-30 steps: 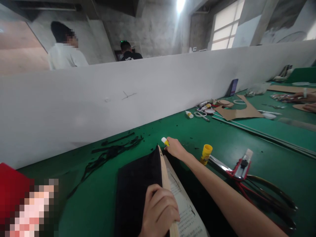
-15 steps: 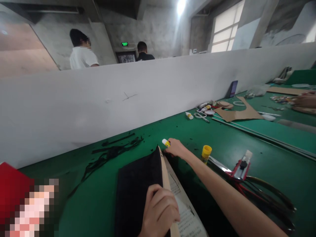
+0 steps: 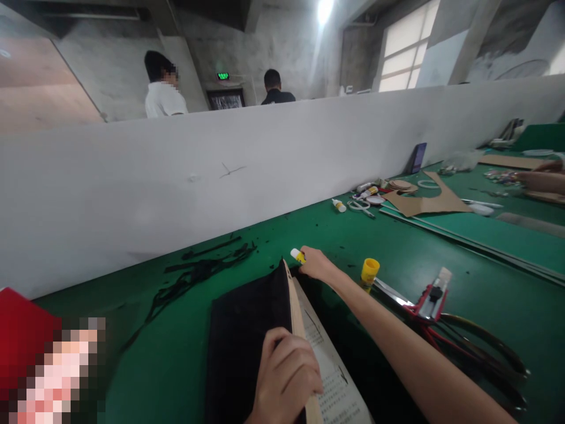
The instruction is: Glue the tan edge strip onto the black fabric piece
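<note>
My left hand [image 3: 289, 374] is closed over the top edge of a black cloth-covered board [image 3: 247, 330], which stands tilted with its beige edge upward. Along the board's right side lies a sheet of printed paper [image 3: 338, 383], partly hidden by my fingers. At the far corner, my right hand [image 3: 314, 263] is wrapped around a yellow glue stick [image 3: 300, 256], its white end pointing left. The glue stick's other end is hidden behind my hand. Black cloth spreads beneath the paper and my right forearm. A yellow cap [image 3: 369, 271] stands to the right of that forearm.
Red-handled scissors [image 3: 430, 333] and a red utility knife [image 3: 435, 300] lie at right. Black cloth scraps [image 3: 198, 274] lie far left, before a white partition [image 3: 176, 182]. Small glue bottles [image 3: 339, 205], cardboard [image 3: 428, 200] and a phone [image 3: 418, 158] sit farther back. Another person's hand [image 3: 545, 179] is far right.
My hands, the glue stick and the board stay almost in place. Beyond the partition, the two people appear slightly farther right.
</note>
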`<state>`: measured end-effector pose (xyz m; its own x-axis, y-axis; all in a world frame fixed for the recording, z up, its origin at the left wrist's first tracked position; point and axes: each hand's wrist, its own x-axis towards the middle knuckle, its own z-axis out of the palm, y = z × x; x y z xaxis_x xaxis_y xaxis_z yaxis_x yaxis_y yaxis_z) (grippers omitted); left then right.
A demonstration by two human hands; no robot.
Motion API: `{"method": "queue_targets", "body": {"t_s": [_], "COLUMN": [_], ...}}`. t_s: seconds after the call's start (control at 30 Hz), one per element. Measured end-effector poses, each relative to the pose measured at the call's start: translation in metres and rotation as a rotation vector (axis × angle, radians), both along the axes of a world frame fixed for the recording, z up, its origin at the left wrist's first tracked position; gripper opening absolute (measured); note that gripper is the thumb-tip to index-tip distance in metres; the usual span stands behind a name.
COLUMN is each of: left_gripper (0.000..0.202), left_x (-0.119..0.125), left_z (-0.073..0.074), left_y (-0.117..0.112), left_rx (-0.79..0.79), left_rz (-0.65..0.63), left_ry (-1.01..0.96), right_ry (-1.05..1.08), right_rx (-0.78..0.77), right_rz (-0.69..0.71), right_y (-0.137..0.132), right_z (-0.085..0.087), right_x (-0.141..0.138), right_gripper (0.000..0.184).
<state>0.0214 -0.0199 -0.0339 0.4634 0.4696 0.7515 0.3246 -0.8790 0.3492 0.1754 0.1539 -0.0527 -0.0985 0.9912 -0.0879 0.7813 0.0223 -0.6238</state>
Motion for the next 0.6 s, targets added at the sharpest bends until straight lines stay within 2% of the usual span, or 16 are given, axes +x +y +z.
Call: {"method": "queue_targets", "body": {"t_s": [0.13, 0.33, 0.6], "left_gripper": [0.038, 0.038, 0.038], "left_x": [0.0, -0.001, 0.0], "left_z": [-0.004, -0.002, 0.001], "left_y": [-0.001, -0.001, -0.001], "left_rx": [-0.02, -0.033, -0.049], "left_rz": [0.003, -0.009, -0.001], "left_ry": [-0.014, 0.004, 0.016], "right_ry": [-0.032, 0.013, 0.079], "right_rx": [0.048, 0.106, 0.138], "right_rz": [0.015, 0.077, 0.057], "right_y": [0.0, 0.004, 0.005], "right_z": [-0.001, -0.01, -0.012], "right_x": [-0.001, -0.003, -0.004], "right_gripper": [0.032, 0.027, 0.026]}}
